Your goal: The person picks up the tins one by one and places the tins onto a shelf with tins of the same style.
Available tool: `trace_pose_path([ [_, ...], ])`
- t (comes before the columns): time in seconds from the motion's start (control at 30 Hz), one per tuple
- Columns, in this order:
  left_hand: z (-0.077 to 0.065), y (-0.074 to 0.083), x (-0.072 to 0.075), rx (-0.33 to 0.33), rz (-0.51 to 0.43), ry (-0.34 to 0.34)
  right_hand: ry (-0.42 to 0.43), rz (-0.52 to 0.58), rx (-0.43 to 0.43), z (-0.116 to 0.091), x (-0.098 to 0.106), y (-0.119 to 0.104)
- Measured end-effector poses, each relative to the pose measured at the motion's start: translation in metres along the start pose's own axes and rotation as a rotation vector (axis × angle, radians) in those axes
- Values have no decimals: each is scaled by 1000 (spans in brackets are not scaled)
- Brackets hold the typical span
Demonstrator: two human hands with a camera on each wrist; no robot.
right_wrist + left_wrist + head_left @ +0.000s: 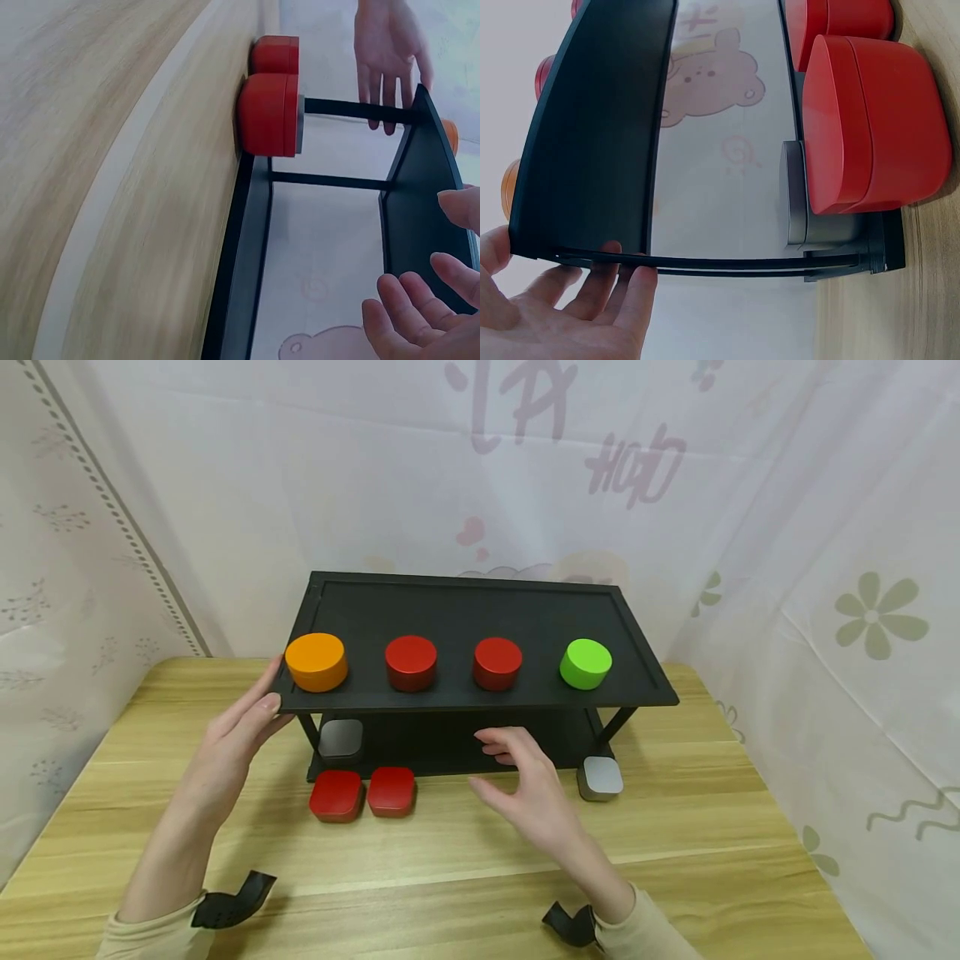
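A black two-tier shelf [465, 610] stands on the table. My left hand [238, 727] holds the left end of its top board, thumb at the front corner; in the left wrist view the fingers [634, 300] reach below that board. Closest to this hand on top is an orange round box [317, 663]. My right hand [528, 789] hovers before the lower tier, fingers loosely bent and apart, with nothing between them. Along the top board's front also sit two red round boxes, one left [411, 664] and one right [497, 664], and a green round box [586, 665].
Two red rounded-square boxes [337, 797] stand side by side before the shelf's left front. Behind them, a grey box [341, 739] is on the lower tier. A silver box [600, 778] stands by the right front leg. A printed white cloth [375, 468] hangs behind.
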State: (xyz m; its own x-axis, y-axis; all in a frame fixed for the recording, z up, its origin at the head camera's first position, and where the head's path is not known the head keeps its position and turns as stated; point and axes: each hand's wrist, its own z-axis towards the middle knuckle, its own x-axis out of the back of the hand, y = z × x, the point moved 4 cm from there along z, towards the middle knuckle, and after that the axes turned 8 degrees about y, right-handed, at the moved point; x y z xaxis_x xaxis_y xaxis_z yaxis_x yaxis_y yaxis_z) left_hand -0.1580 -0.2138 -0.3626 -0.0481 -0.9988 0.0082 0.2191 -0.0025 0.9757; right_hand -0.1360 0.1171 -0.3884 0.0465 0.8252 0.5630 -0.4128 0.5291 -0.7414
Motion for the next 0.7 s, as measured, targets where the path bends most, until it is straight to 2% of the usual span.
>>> trace_pose_path([
  [0.2,0,0,0,-2,7,2,-19,13,2,4,-12,-4],
  [0.4,0,0,1,5,13,2,-80,16,-18,8,-27,-7],
  [0.7,1,0,1,9,9,3,-170,-49,7,15,-46,-10],
])
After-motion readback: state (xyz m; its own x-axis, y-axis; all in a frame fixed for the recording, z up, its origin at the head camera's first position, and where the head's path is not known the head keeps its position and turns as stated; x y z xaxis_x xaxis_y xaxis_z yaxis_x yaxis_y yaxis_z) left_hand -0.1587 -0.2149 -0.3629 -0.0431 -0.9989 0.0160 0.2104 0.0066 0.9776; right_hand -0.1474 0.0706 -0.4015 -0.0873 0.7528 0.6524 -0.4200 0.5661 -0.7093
